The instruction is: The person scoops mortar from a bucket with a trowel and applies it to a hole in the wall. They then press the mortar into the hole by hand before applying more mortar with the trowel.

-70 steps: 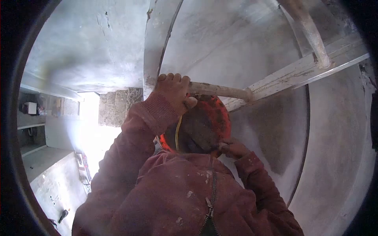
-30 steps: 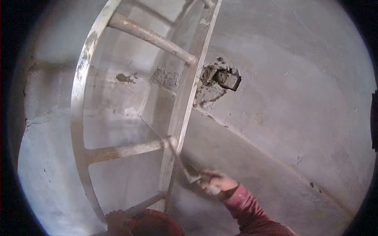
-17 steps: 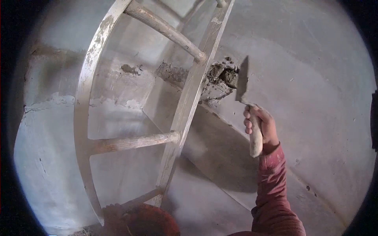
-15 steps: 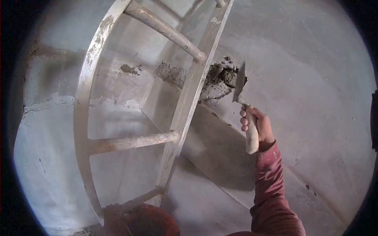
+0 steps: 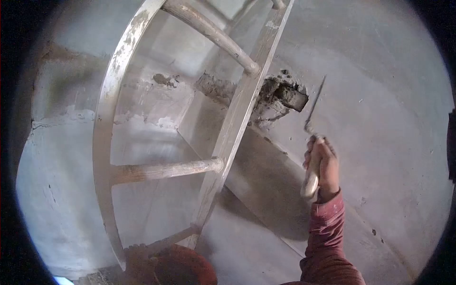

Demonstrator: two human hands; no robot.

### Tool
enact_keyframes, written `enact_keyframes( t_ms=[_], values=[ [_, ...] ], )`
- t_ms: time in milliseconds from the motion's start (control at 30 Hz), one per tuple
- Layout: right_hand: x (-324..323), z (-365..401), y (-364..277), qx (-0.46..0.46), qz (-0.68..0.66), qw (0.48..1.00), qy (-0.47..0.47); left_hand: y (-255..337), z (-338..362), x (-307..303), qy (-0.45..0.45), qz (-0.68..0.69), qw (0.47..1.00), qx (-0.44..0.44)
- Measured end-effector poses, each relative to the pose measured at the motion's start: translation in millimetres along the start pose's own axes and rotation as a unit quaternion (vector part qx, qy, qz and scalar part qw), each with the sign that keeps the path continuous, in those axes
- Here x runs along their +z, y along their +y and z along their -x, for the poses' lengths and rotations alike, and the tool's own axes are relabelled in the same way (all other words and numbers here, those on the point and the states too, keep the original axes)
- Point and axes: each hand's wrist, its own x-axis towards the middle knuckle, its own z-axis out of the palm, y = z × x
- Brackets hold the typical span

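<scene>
the right hand (image 5: pixel 323 164) is raised in front of the plastered wall (image 5: pixel 380 118), with the forearm in a dusty red sleeve (image 5: pixel 327 228) rising from the bottom edge of the view. its grip is wrapped tight round the pale wooden handle of a trowel (image 5: pixel 313 111), knuckles turned away from the camera. the handle's butt sticks out below the fist. the thin blade stands edge-on and points up, tilted slightly right. the blade is just right of a hole (image 5: pixel 284 94) broken in the wall, packed with dark mortar. whether the blade touches the wall cannot be told.

there is one trowel and one hole. two smaller rough mortar patches lie left of the hole, behind the ladder (image 5: pixel 240 114). the ladder leans against the wall with two rails. three rungs show fully, and the stub of a fourth shows at the top edge. one red pan (image 5: pixel 187 268) sits at the bottom edge by the lowest rung. a dim shape on the pan's left rim may be the left hand (image 5: pixel 138 256). its grip cannot be told.
</scene>
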Motion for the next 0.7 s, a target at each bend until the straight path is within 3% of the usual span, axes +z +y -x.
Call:
enact_keyframes(
  t_ms=[67,167,200,233,300,367,500,600,633,667,700],
  values=[
    [2.2,-4.4,-13.8,-0.078,0.101,0.991,0.035,-4.4,-2.5,11.4,0.083,-0.054,0.995,0.009],
    [2.1,-15.2,-27.5,0.002,0.093,0.996,-0.002,-4.0,-9.1,23.1,0.213,-0.129,0.968,0.029],
    [5.0,-17.6,-25.0,0.019,0.082,0.996,-0.024,-3.2,-10.9,23.2,0.214,-0.128,0.968,0.032],
    [4.6,-22.6,-21.9,0.017,0.083,0.996,-0.023,-0.9,-11.6,18.0,0.158,-0.092,0.983,-0.001],
    [0.3,-35.1,-9.6,0.150,-0.099,0.982,-0.062,1.4,-11.4,9.1,0.078,-0.045,0.995,-0.038],
    [0.5,-38.6,1.4,0.155,-0.133,0.978,-0.036,1.1,-7.4,7.4,0.073,-0.039,0.996,-0.024],
    [20.8,-24.6,-7.8,0.111,-0.027,0.993,-0.020,-0.4,-1.9,8.2,0.073,-0.034,0.997,-0.018],
    [12.2,-27.8,-13.6,-0.069,0.264,0.962,0.026,0.3,-0.9,6.8,0.075,-0.024,0.997,-0.011],
    [4.0,-33.9,-17.3,-0.067,0.265,0.962,0.026,0.6,-0.2,7.1,0.076,-0.021,0.997,-0.008],
    [-3.0,-39.6,-21.3,-0.190,0.494,0.846,0.059,-0.2,2.6,8.9,0.077,-0.017,0.997,-0.008],
    [-5.2,-43.7,-23.3,-0.300,0.683,0.661,0.085,-0.8,4.4,9.1,0.079,-0.009,0.997,-0.004]
  ],
)
